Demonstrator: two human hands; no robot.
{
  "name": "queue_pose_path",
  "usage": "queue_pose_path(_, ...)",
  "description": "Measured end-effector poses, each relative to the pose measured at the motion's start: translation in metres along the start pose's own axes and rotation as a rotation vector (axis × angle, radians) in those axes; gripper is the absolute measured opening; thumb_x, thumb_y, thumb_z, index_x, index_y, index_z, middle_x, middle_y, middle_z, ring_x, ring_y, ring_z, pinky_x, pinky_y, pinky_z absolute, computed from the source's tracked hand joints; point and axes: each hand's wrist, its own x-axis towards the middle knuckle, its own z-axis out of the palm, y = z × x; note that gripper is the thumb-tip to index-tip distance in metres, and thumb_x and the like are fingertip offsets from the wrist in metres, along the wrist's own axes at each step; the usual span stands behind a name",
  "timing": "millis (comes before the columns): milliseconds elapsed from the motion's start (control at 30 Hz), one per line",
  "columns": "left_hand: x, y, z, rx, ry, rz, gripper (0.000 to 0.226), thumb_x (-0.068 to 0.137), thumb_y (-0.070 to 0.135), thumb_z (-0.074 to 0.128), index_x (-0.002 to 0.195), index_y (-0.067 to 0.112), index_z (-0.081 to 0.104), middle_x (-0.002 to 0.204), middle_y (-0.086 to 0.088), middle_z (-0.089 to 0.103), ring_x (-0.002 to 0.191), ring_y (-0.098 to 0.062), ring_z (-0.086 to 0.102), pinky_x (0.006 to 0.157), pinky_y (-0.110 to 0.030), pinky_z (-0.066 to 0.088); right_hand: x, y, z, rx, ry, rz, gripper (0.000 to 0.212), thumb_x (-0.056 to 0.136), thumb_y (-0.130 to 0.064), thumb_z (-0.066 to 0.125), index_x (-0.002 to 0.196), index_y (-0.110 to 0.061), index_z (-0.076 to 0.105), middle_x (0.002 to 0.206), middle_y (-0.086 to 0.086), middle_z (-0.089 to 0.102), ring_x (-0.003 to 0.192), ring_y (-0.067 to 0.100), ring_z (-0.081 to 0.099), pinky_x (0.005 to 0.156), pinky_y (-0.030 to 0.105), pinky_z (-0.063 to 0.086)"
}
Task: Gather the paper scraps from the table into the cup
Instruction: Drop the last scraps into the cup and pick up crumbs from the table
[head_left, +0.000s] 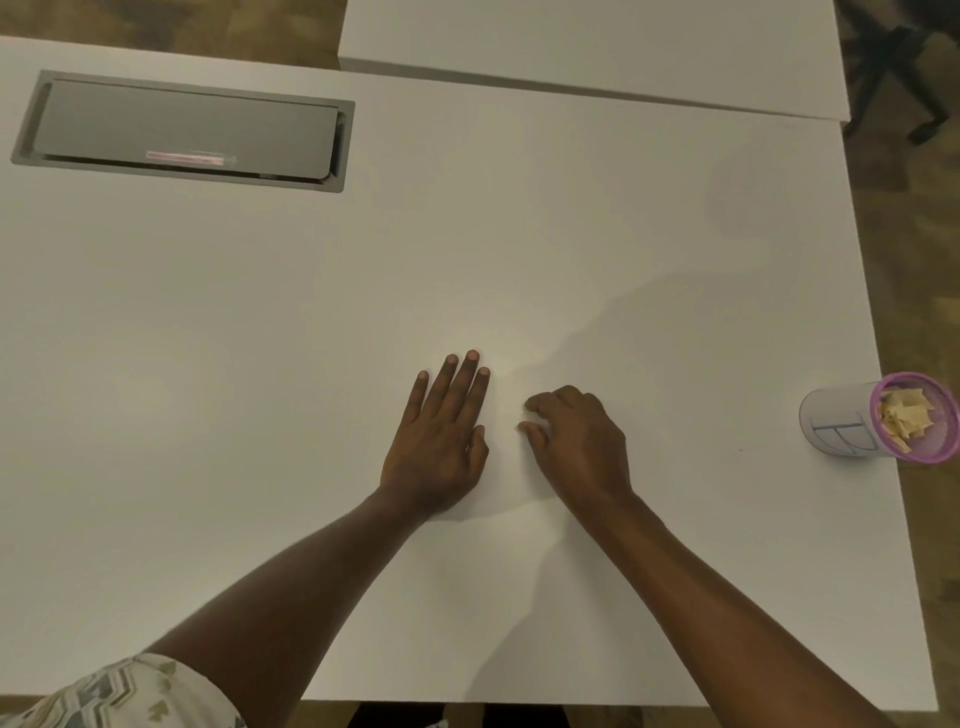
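While the left hand (441, 436) lies flat on the white table (260, 364) near the middle of the frame, palm down with its 4 fingers stretched out and holding nothing, the right hand (576, 441) sits just beside it with the fingers curled toward the thumb. I cannot tell if something is pinched between them, because the fingertips are small and partly hidden. At the right edge of the frame, well apart from both hands, the cup (878, 418) with a purple rim stands close to the table edge, and light paper scraps (904, 413) are inside it. In the upper left of the frame a grey cable hatch (182, 130) is set into the table. A patterned sleeve (130, 696) shows at the lower left corner.
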Motion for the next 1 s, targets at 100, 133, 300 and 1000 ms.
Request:
queue_pose_path(100, 0.000, 0.001, 0.000, 0.002, -0.003, -0.001, 0.066, 0.101, 0.030, 0.034, 0.162, 0.015, 0.012, 0.171, -0.003, 0.004, 0.159, -0.021, 0.001, 0.127, -0.050, 0.015, 0.005, -0.003, 0.001, -0.124, 0.003, -0.106, 0.005, 0.089, -0.017, 0.067, 0.093, -0.016, 0.070, 0.088, 0.000, 0.066, 0.075, 0.024, 0.057, 0.059, 0.033, 0.047)
queue_pose_path(133, 0.000, 0.001, 0.000, -0.001, -0.005, -0.003, 0.066, 0.101, 0.030, 0.034, 0.162, 0.015, 0.012, 0.171, -0.003, 0.004, 0.159, -0.021, 0.001, 0.127, -0.050, 0.015, 0.007, -0.004, 0.000, -0.158, 0.009, -0.127, 0.005, 0.089, -0.013, 0.065, 0.088, -0.015, 0.069, 0.083, 0.001, 0.065, 0.071, 0.024, 0.056, 0.056, 0.032, 0.045)
queue_pose_path(300, 0.000, 0.000, -0.002, -0.001, -0.009, -0.007, 0.067, 0.101, 0.029, 0.035, 0.162, 0.014, 0.012, 0.171, -0.003, 0.004, 0.159, -0.021, 0.000, 0.127, -0.050, 0.014, 0.017, -0.014, -0.008, -0.303, -0.045, -0.202, 0.015, 0.081, 0.000, 0.067, 0.072, -0.010, 0.062, 0.067, 0.007, 0.061, 0.060, 0.028, 0.055, 0.050, 0.030, 0.035)
queue_pose_path(1000, 0.000, 0.001, -0.002, -0.005, 0.007, 0.000, 0.065, 0.101, 0.029, 0.033, 0.162, 0.013, 0.015, 0.171, -0.004, 0.006, 0.159, -0.021, 0.002, 0.127, -0.051, 0.015, 0.028, 0.022, -0.014, -0.243, -0.093, -0.452, 0.009, 0.088, -0.014, 0.065, 0.091, -0.021, 0.070, 0.084, -0.005, 0.066, 0.075, 0.023, 0.055, 0.061, 0.032, 0.039)
